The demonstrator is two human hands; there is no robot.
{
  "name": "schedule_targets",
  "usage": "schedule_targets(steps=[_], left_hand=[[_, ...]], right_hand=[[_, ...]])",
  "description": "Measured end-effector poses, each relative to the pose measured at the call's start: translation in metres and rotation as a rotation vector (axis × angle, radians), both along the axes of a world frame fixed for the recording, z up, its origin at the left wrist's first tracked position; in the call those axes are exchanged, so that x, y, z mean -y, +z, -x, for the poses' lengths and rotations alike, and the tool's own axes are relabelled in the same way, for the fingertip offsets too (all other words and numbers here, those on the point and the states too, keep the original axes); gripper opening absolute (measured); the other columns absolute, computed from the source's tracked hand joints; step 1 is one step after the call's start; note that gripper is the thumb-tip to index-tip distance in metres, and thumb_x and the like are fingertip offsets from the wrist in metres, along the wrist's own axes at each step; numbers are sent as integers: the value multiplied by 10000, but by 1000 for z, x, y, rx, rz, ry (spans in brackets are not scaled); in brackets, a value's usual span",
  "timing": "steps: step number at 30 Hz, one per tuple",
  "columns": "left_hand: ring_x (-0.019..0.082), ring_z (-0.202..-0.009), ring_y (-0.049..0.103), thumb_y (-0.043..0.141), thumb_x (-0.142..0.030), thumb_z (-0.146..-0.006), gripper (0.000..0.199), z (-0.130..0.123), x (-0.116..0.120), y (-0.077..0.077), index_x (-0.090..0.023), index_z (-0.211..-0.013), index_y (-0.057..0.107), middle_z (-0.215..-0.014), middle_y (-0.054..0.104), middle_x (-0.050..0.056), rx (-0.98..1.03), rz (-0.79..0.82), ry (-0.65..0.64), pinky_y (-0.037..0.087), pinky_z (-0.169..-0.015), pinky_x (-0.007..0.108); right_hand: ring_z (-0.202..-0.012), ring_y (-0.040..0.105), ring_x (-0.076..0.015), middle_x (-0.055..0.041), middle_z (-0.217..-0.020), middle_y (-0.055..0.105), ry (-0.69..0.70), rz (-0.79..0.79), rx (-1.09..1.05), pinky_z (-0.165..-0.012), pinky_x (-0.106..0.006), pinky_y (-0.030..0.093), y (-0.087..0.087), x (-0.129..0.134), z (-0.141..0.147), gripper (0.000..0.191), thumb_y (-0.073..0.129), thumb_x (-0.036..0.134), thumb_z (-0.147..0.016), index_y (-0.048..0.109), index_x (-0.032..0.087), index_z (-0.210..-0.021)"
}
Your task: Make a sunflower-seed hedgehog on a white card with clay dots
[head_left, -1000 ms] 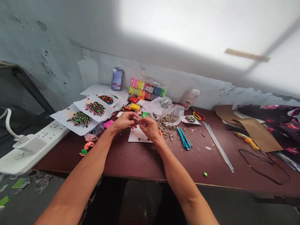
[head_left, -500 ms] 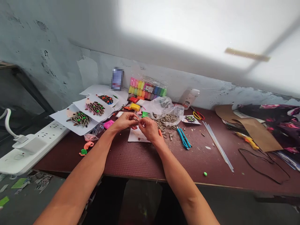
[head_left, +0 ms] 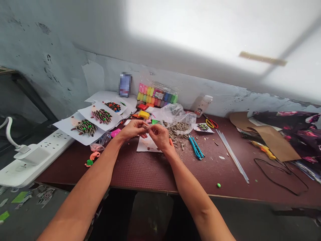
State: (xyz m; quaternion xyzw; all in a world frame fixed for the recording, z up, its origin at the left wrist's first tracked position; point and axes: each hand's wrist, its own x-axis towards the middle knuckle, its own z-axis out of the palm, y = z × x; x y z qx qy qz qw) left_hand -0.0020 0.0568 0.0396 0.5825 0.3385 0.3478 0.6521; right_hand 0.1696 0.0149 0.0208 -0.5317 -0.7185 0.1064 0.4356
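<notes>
My left hand [head_left: 132,130] and my right hand [head_left: 159,136] meet above a sheet of white paper [head_left: 147,145] on the maroon table [head_left: 140,170]. Between their fingertips is a small striped sunflower seed [head_left: 146,126], partly hidden by my fingers. A loose pile of sunflower seeds [head_left: 177,132] lies just past my right hand, beside a crumpled clear plastic bag [head_left: 174,113]. To the left of my left hand, seed-covered clay hedgehog pictures [head_left: 85,127] lie on white sheets.
A pack of coloured clay [head_left: 156,94] stands against the wall. A teal utility knife [head_left: 196,148], red-yellow scissors [head_left: 212,124], glue sticks [head_left: 232,155] and a yellow glue gun [head_left: 263,150] lie to the right. A white power strip [head_left: 32,154] sits at the left table edge.
My hands stay together over the paper, with only slight finger shifts. The whole view has tilted a little.
</notes>
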Motion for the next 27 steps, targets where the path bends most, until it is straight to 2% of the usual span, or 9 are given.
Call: schedule_targets(steps=[5,8,11,14,17,20,23,27], left_hand=[[160,-564,702,882,-357,-667,446,4,4,8,-143,-991,661,-698,722,27,-54,4,55,577,-545,244],[131,-520,669,843,-298,-696,411,5,2,9,-158,-1033,654,-666,695,-2,-74,9,157,520,-471,194],[110,-467,624,806,-225,-698,366,4,-1,7,-156,-1017,641,-656,669,-19,-73,24,279,495,-426,188],[100,-434,597,778,-186,-694,350,4,-3,6,-152,-1012,636,-661,665,-19,-76,28,307,475,-394,186],[100,-435,597,768,-182,-685,351,2,-4,4,-149,-1006,630,-675,665,-19,-49,21,313,475,-387,187],[104,-453,603,764,-185,-679,328,2,-6,1,-144,-974,629,-695,664,-19,3,1,353,493,-406,204],[99,-470,595,752,-161,-678,289,2,-10,-3,-135,-940,635,-689,664,-17,36,-27,367,495,-436,206],[91,-494,589,743,-134,-677,258,2,-15,-8,-136,-911,634,-689,666,-12,50,-30,373,496,-469,201]], right_hand=[[-675,536,-127,-8,-785,628,42,45,-205,-673,-247,448,-1,-3,0,137,607,287,-860,665,203,-769],[-759,575,-141,-41,-913,663,88,78,-397,-715,-259,484,3,-8,-4,188,638,383,-828,682,202,-803],[-763,587,-151,-38,-883,681,93,153,-589,-718,-272,494,8,-12,-9,282,658,472,-793,705,206,-873],[-725,589,-139,-28,-900,711,113,223,-706,-697,-271,498,11,-11,-11,284,657,437,-766,720,216,-931],[-724,606,-126,-28,-930,727,139,243,-736,-700,-258,505,13,-9,-10,171,590,326,-729,690,201,-790],[-683,593,-116,-15,-828,707,131,269,-693,-675,-244,496,15,-7,-9,139,540,290,-708,637,193,-683],[-598,540,-99,6,-731,687,153,316,-673,-617,-236,473,16,-6,-9,151,584,308,-705,680,194,-727],[-532,496,-81,-2,-717,709,248,377,-716,-545,-229,443,16,-6,-8,200,694,369,-698,741,190,-773]])
